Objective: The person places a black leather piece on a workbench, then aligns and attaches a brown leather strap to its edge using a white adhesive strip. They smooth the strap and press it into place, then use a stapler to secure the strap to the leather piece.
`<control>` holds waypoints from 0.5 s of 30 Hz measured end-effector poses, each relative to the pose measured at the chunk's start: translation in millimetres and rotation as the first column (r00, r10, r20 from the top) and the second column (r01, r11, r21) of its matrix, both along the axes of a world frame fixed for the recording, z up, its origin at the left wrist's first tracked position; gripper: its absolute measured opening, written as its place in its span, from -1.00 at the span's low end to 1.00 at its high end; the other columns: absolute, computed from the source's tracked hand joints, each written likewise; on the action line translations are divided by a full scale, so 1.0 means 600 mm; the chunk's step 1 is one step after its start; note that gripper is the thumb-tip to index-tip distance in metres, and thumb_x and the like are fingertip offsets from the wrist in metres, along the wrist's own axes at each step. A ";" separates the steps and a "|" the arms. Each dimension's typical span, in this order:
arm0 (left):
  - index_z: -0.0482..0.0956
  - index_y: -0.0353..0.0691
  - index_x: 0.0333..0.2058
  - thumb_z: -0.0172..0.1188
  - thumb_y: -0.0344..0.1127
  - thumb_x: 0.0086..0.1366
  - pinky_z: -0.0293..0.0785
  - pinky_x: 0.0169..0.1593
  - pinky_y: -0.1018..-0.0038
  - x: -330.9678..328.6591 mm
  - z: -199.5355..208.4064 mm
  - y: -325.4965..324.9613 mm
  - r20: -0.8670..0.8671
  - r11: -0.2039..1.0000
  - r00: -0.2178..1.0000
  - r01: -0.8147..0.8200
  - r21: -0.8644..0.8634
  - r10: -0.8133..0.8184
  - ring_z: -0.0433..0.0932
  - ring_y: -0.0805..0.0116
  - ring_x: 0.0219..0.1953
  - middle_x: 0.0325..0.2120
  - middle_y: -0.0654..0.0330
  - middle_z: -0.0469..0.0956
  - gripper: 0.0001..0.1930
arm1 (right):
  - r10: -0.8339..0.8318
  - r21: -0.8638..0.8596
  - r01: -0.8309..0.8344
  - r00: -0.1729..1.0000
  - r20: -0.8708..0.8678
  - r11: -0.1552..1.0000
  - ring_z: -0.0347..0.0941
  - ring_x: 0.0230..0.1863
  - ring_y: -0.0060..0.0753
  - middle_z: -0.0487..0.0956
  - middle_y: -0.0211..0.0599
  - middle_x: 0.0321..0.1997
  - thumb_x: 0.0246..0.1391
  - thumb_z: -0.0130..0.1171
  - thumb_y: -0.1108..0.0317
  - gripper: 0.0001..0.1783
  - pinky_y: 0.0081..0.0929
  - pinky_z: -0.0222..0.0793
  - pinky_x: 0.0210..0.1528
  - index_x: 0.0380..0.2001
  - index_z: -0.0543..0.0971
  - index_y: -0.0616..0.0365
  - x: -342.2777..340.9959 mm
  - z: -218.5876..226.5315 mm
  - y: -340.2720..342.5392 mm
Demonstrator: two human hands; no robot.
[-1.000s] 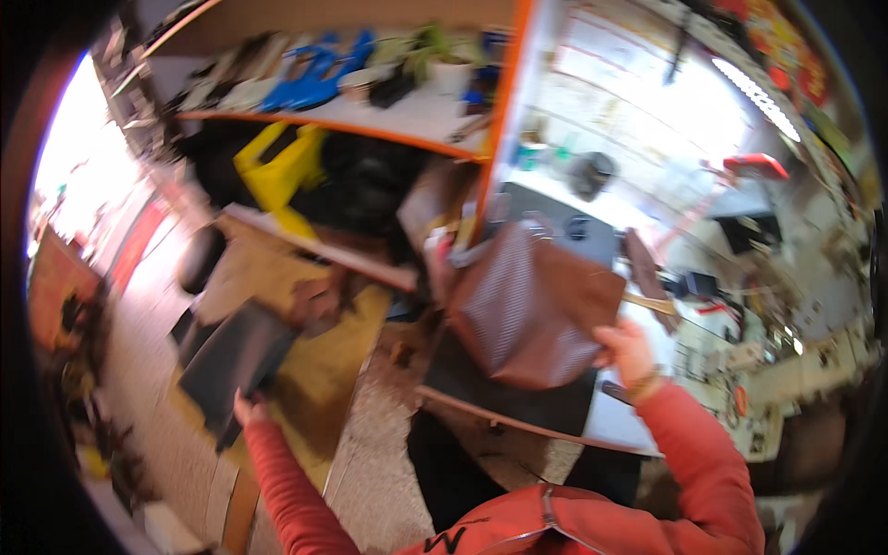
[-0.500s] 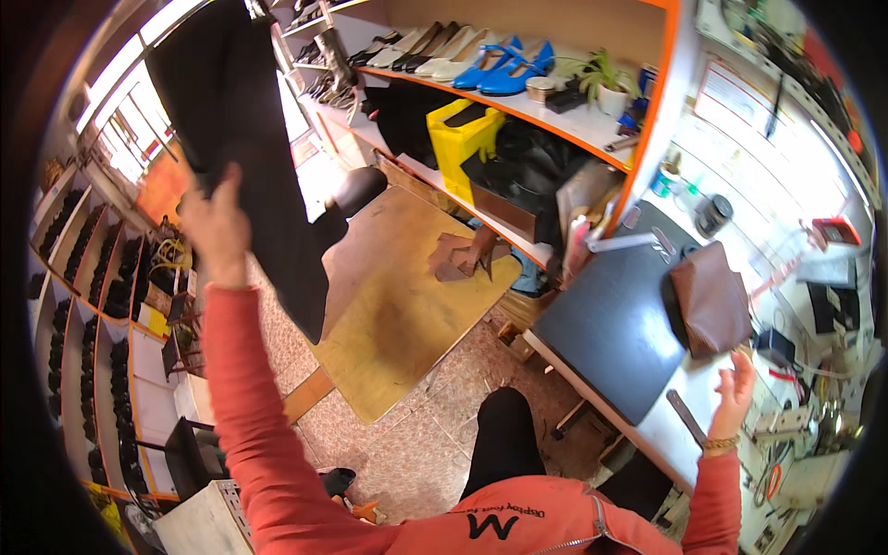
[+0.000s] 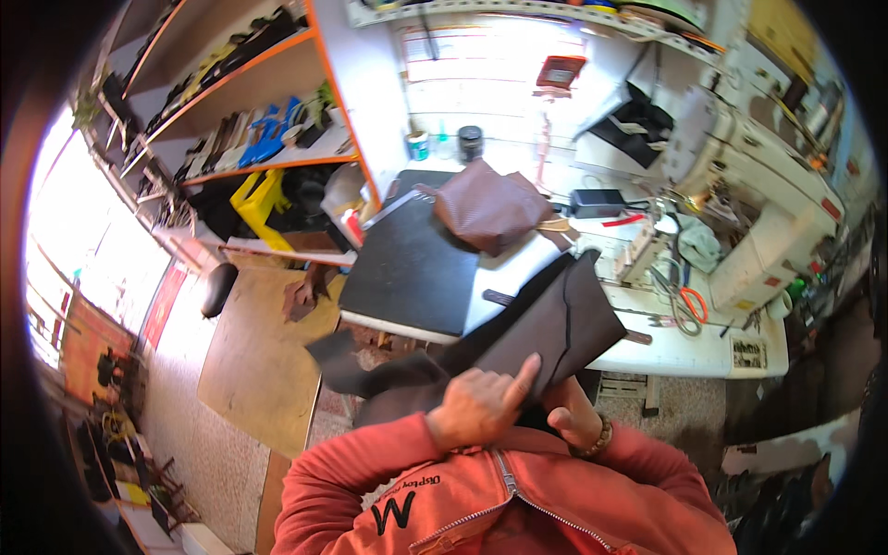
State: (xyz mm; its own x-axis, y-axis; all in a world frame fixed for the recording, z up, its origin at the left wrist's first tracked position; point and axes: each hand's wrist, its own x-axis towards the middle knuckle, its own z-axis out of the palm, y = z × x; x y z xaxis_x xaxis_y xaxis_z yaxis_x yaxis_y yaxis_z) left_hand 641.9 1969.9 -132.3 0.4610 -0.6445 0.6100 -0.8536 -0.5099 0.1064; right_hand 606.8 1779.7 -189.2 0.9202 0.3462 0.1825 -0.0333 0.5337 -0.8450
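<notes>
A long dark brown sheet, leather by its look (image 3: 583, 319), lies folded across the space in front of my chest. Its black underside shows along one side, and a loose end drapes left past the bench edge. My left hand (image 3: 486, 402) grips the sheet from the left, one digit stretched up along its surface and the other fingers partly hidden. Close beside it, my right hand (image 3: 571, 413) holds the sheet's lower edge from the right, with its fingers mostly behind the material.
On the white workbench (image 3: 684, 347) are a black board (image 3: 407, 273), a brown leather bag-like piece (image 3: 490, 205), orange-handled scissors (image 3: 689, 305) and a sewing machine (image 3: 768, 213). At left stand a yellow-brown table (image 3: 259, 361) and shelves with blue shoes (image 3: 268, 134).
I have turned right toward the bench. The dark sheet, which hung from my raised left hand, is now low before me; my right hand has come from the bench to it.
</notes>
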 end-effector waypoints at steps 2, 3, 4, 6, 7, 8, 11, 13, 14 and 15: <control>0.40 -0.35 0.19 0.24 -0.27 0.01 0.33 -0.49 0.44 -0.016 -0.066 -0.066 -0.030 0.981 0.982 0.190 0.034 -0.189 0.46 0.41 -0.59 -0.60 0.37 0.41 -0.30 | -0.196 -0.238 0.202 0.979 0.048 0.950 0.33 0.18 -0.35 0.39 -0.31 0.19 0.03 0.45 0.04 -0.16 -0.35 0.23 0.26 0.24 0.28 0.17 -0.057 -0.031 -0.076; 0.40 -0.34 0.19 0.23 -0.28 0.01 0.33 -0.48 0.46 -0.028 -0.093 -0.097 -0.028 0.947 0.952 0.307 0.091 -0.306 0.47 0.42 -0.56 -0.56 0.36 0.43 -0.31 | -0.278 -0.256 0.245 0.956 -0.098 0.935 0.36 0.13 -0.36 0.42 -0.31 0.14 0.06 0.41 0.12 -0.27 -0.36 0.25 0.22 0.19 0.33 0.19 -0.089 -0.048 -0.103; 0.40 -0.34 0.19 0.23 -0.29 0.01 0.33 -0.47 0.49 -0.040 -0.114 -0.125 -0.009 0.897 0.901 0.432 0.098 -0.433 0.48 0.43 -0.52 -0.52 0.35 0.44 -0.31 | -0.367 -0.289 0.300 0.905 -0.214 0.909 0.38 0.08 -0.36 0.45 -0.31 0.09 0.10 0.37 0.20 -0.38 -0.37 0.27 0.19 0.14 0.37 0.21 -0.120 -0.063 -0.123; 0.42 -0.28 0.17 0.25 -0.17 0.14 0.40 -0.40 0.40 -0.047 -0.140 -0.169 -0.199 0.825 0.826 0.554 0.110 -0.528 0.50 0.31 -0.44 -0.44 0.27 0.46 -0.38 | -0.537 -0.358 0.426 0.784 -0.313 0.831 0.42 0.02 -0.36 0.50 -0.31 0.03 0.14 0.28 0.34 -0.55 -0.38 0.31 0.15 0.06 0.45 0.24 -0.157 -0.091 -0.160; 0.42 -0.25 0.17 0.25 -0.13 0.17 0.42 -0.38 0.37 -0.045 -0.147 -0.186 -0.311 0.800 0.768 0.599 0.040 -0.560 0.51 0.27 -0.42 -0.43 0.25 0.46 -0.40 | -0.618 -0.388 0.498 0.725 -0.304 0.775 0.43 0.01 -0.36 0.51 -0.31 0.01 0.15 0.23 0.39 -0.61 -0.39 0.32 0.14 0.04 0.47 0.25 -0.176 -0.102 -0.182; 0.43 -0.22 0.16 0.26 -0.09 0.20 0.44 -0.36 0.33 -0.041 -0.153 -0.199 -0.415 0.775 0.696 0.631 -0.036 -0.586 0.51 0.22 -0.40 -0.41 0.22 0.46 -0.41 | -0.700 -0.352 0.607 0.655 -0.286 0.712 0.44 0.02 -0.34 0.52 -0.29 0.02 0.13 0.16 0.46 -0.63 -0.39 0.32 0.15 0.03 0.48 0.27 -0.194 -0.118 -0.199; 0.47 -0.15 0.12 0.29 -0.02 0.20 0.49 -0.05 0.21 0.000 -0.168 -0.170 -0.459 0.869 0.793 0.487 0.083 -0.401 0.52 0.05 -0.09 -0.16 0.10 0.53 -0.44 | -0.838 -0.247 0.801 0.506 -0.205 0.545 0.45 0.08 -0.26 0.51 -0.22 0.08 0.11 0.10 0.52 -0.58 -0.34 0.32 0.21 0.08 0.46 0.32 -0.245 -0.178 -0.273; 0.55 -0.21 -0.03 0.35 -0.08 0.12 0.44 0.10 0.18 0.050 -0.192 -0.118 -0.426 0.966 0.903 0.148 0.211 -0.046 0.50 0.02 0.02 -0.07 0.04 0.54 -0.51 | -0.806 -0.162 0.844 0.405 -0.431 0.511 0.47 0.07 -0.19 0.53 -0.22 0.07 0.15 0.10 0.44 -0.60 -0.28 0.36 0.17 0.07 0.46 0.32 -0.285 -0.241 -0.325; 0.55 -0.21 0.00 0.30 -0.04 0.16 0.37 0.18 0.15 0.067 -0.207 -0.077 -0.464 0.924 0.860 -0.021 0.381 0.211 0.45 0.03 0.11 0.02 0.04 0.52 -0.50 | -0.751 -0.111 0.865 0.353 -0.559 0.489 0.49 0.05 -0.16 0.55 -0.21 0.04 0.19 0.11 0.38 -0.63 -0.25 0.41 0.12 0.04 0.48 0.31 -0.305 -0.278 -0.348; 0.52 -0.22 0.04 0.24 0.02 0.22 0.30 0.22 0.10 0.082 -0.227 -0.043 -0.509 0.868 0.773 -0.106 0.485 0.379 0.39 0.02 0.16 0.08 0.05 0.49 -0.47 | -0.605 -0.173 0.868 0.169 -0.778 0.466 0.49 0.07 -0.12 0.55 -0.20 0.07 0.21 0.14 0.34 -0.59 -0.20 0.43 0.13 0.08 0.46 0.29 -0.326 -0.315 -0.366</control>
State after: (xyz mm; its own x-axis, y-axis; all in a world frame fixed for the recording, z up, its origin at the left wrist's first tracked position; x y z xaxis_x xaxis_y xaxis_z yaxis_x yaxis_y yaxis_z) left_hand 691.2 1944.1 -268.2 0.8065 -0.5803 -0.1132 -0.5389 -0.8002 0.2629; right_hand 411.3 1560.3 -378.2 0.5411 -0.5132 -0.6662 0.0628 0.8146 -0.5766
